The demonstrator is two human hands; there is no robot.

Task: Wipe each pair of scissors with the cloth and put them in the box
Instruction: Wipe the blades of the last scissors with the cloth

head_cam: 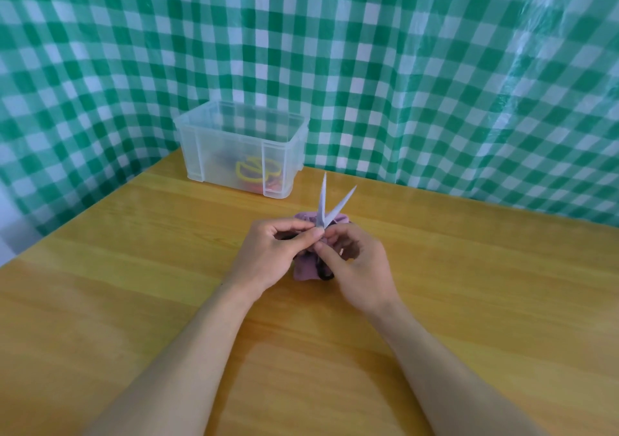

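My left hand (268,254) pinches the scissors (338,206) just under the blades, and my right hand (363,268) curls around their dark handles; the hands touch. The blades stand apart, pointing away from me. The purple cloth (304,270) is bunched under both hands, near the table's (134,268) middle. The clear box (214,147) at the far edge holds yellow scissors (249,169).

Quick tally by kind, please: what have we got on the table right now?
Box: 1
Cloth: 1
Scissors: 2, the open pair being held and the yellow-handled pair in the box; a red shape beside it is unclear
Total: 4
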